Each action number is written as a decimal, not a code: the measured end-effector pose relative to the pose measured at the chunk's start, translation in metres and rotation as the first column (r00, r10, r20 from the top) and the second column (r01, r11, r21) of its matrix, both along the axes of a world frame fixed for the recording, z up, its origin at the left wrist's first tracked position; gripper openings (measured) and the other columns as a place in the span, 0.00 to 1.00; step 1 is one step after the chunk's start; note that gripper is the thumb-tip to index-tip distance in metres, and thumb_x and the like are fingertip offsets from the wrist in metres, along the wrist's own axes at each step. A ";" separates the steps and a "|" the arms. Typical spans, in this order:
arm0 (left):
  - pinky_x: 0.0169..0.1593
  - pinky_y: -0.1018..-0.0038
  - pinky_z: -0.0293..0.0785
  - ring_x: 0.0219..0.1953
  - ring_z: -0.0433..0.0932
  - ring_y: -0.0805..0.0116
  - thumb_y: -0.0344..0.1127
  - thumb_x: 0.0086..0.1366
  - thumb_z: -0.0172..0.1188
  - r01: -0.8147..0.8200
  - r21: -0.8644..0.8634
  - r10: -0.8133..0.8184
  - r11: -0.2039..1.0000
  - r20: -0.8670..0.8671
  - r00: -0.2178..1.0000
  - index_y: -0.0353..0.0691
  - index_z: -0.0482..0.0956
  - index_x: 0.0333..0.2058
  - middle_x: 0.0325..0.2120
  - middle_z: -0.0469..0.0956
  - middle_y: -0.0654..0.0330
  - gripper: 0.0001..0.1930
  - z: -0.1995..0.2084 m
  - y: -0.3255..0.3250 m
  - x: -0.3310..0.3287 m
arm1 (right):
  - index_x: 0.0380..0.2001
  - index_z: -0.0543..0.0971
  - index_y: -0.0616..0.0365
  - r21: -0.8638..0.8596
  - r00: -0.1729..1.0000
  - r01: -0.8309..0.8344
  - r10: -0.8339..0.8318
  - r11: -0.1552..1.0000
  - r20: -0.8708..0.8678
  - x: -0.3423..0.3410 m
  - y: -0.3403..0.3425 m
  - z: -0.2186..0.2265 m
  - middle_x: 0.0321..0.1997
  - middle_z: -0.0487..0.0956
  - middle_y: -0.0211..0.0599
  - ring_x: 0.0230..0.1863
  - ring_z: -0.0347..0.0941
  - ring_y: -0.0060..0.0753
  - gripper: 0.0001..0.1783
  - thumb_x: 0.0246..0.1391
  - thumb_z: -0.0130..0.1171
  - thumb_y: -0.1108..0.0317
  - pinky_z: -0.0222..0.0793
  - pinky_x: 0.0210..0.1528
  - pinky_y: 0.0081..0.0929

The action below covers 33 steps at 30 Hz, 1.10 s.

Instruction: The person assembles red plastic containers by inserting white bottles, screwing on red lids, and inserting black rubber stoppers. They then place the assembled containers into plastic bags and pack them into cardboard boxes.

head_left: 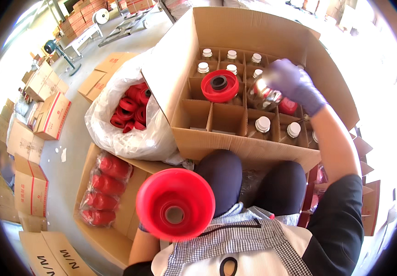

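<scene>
My right hand [292, 82], in a purple glove, grips a clear bottle [263, 95] tilted over the divided cardboard box [235, 142]. A red cap [288, 107] shows just below the bottle. My left hand is hidden behind a large red funnel-shaped cap [175, 204] held up close to the camera near my chest. Another red cap [219, 85] rests upside down on the box dividers. Several white-capped bottles [263, 124] stand in the compartments.
A clear plastic bag [124, 133] of red caps lies left of the box. A lower carton [129, 216] holds wrapped stacks of red caps [102, 184]. Cardboard boxes [51, 115] line the floor at left. My knees [221, 177] press against the box front.
</scene>
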State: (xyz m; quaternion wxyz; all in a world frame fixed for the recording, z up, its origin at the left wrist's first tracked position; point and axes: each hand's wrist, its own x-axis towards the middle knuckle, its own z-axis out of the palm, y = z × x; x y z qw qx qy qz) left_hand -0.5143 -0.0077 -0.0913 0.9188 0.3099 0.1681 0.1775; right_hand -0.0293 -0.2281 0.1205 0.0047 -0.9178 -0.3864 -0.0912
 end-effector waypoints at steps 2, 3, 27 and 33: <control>0.62 0.63 0.77 0.57 0.80 0.56 0.45 0.75 0.54 0.073 -0.047 -0.070 0.996 0.064 0.995 0.33 0.72 0.62 0.61 0.75 0.49 0.25 0.018 -0.005 0.023 | 0.51 0.76 0.55 0.430 0.997 -0.070 0.074 0.900 0.007 -0.036 -0.052 0.035 0.49 0.78 0.48 0.51 0.79 0.50 0.25 0.52 0.68 0.58 0.73 0.56 0.41; 0.62 0.64 0.77 0.57 0.80 0.56 0.45 0.75 0.54 0.100 -0.026 -0.098 0.995 0.071 0.993 0.33 0.72 0.62 0.61 0.74 0.50 0.25 0.030 -0.010 0.033 | 0.52 0.75 0.57 0.586 0.992 -0.074 0.117 0.807 -0.036 -0.051 -0.077 0.039 0.46 0.78 0.46 0.47 0.78 0.46 0.24 0.54 0.66 0.59 0.74 0.53 0.39; 0.59 0.70 0.78 0.55 0.81 0.62 0.41 0.73 0.53 0.320 0.389 -0.329 0.864 -0.046 0.943 0.33 0.81 0.52 0.59 0.73 0.52 0.19 0.163 -0.093 0.067 | 0.66 0.68 0.64 0.248 0.640 0.037 0.168 0.968 -0.750 -0.212 -0.130 -0.025 0.62 0.76 0.55 0.63 0.74 0.45 0.52 0.43 0.79 0.48 0.69 0.66 0.35; 0.57 0.71 0.78 0.49 0.84 0.63 0.33 0.70 0.54 0.256 0.654 -0.006 0.712 -0.359 0.933 0.31 0.82 0.51 0.46 0.82 0.53 0.16 0.150 0.009 0.034 | 0.73 0.55 0.65 0.558 0.381 0.619 0.410 0.552 -0.829 -0.276 -0.282 -0.125 0.69 0.67 0.46 0.70 0.62 0.37 0.65 0.40 0.75 0.41 0.56 0.73 0.36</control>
